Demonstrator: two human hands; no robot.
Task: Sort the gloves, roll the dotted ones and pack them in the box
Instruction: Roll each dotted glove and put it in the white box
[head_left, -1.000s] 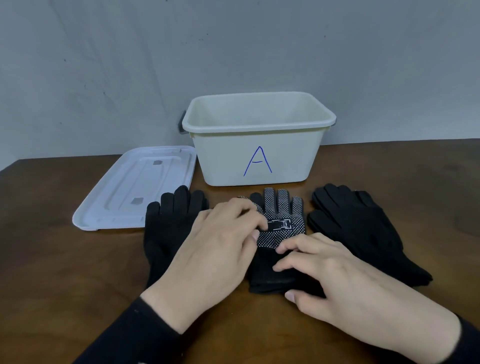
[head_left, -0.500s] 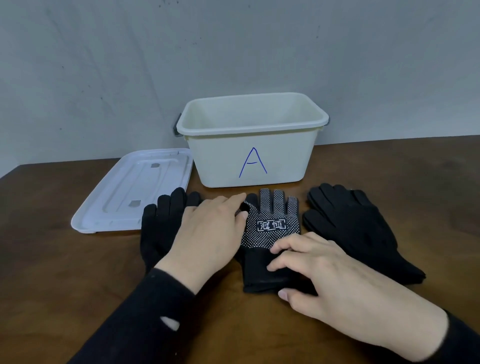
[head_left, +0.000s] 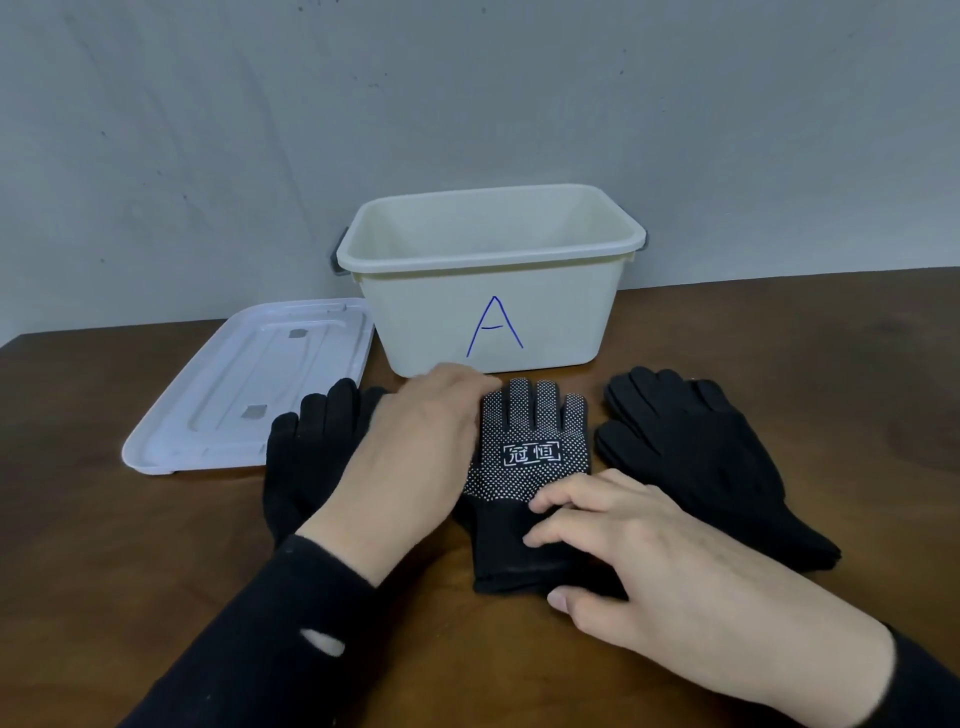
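A black glove with white dots (head_left: 530, 447) lies flat on the table in front of the cream box marked "A" (head_left: 493, 317), fingers pointing at the box. My left hand (head_left: 415, 457) lies flat along the glove's left edge, its fingertips at the glove's fingers. My right hand (head_left: 623, 545) presses on the glove's cuff with loosely bent fingers. A plain black glove (head_left: 306, 457) lies to the left, partly under my left hand. More plain black gloves (head_left: 696, 457) lie stacked to the right.
The box's white lid (head_left: 249, 384) lies upside down on the table to the left of the box. A grey wall stands right behind the box. The brown wooden table (head_left: 104, 571) extends to both sides.
My left hand has slid forward along the dotted glove's left side, uncovering the printed label. My right hand has stayed on the cuff.
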